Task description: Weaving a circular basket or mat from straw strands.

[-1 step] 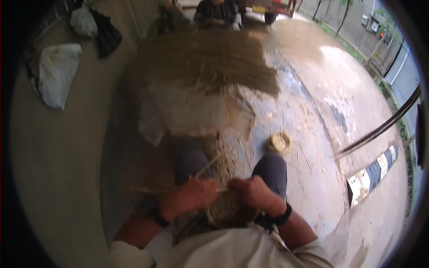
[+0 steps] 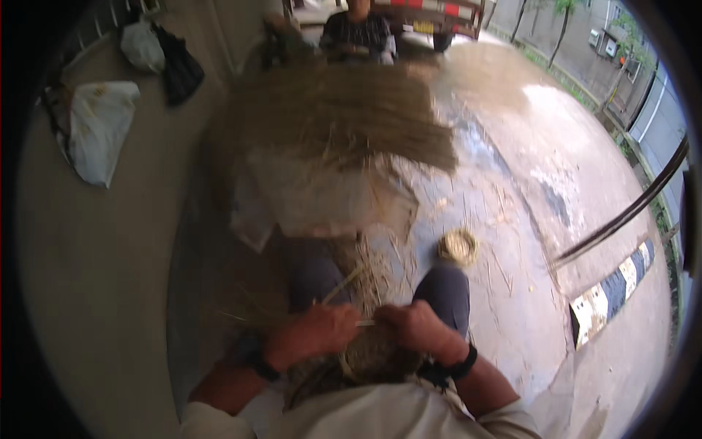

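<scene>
My left hand [image 2: 320, 329] is closed, with straw stalks [image 2: 245, 316] trailing out to its left and one pale stalk [image 2: 344, 284] slanting up from it. Close by on the right, my right hand [image 2: 413, 325] is closed too. A short, thin pale strip [image 2: 365, 323] spans the gap between both hands; blur hides whether it is straw or a tool. Below them, on my lap, rests a round, woven straw piece [image 2: 363, 357], partly covered by my right hand. A small round straw basket [image 2: 458, 246] sits on the ground past my right knee.
A large stack of straw [image 2: 340, 110] lies ahead, beyond a pale sheet [image 2: 314, 194]. Loose straw [image 2: 373, 267] litters the ground. Behind the stack sits another person [image 2: 357, 33]. White [image 2: 102, 128] and black bags [image 2: 179, 66] are at left, a striped kerb block [image 2: 614, 289] at right.
The whole scene sits slightly lower in the picture. My hands stay close together with the pale strip between them; the straw at the left hand has shifted a little.
</scene>
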Demonstrator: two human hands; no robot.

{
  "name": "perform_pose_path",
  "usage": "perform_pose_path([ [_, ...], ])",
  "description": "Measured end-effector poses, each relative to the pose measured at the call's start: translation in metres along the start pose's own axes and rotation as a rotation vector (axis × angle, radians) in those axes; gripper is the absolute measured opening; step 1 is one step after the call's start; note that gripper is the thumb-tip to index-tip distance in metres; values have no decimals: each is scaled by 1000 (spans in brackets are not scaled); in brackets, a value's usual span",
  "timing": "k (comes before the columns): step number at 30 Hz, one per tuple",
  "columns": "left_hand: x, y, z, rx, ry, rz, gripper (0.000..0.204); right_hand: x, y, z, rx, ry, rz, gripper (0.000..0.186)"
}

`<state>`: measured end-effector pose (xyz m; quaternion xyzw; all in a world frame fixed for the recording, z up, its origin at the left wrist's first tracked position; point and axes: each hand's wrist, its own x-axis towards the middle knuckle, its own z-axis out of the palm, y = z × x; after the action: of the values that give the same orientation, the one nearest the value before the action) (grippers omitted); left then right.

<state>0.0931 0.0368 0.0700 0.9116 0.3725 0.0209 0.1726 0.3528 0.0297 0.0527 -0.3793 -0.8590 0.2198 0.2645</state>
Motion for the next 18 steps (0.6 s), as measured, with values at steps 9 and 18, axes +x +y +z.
perform_pose_path([
  [9,21,-1,4,-151,-112,-9,30,-14,0,-11,4,13,73,20],
  [18,10,7,35,-47,211,122,19,-27,1,-12,23,33,89,21],
])
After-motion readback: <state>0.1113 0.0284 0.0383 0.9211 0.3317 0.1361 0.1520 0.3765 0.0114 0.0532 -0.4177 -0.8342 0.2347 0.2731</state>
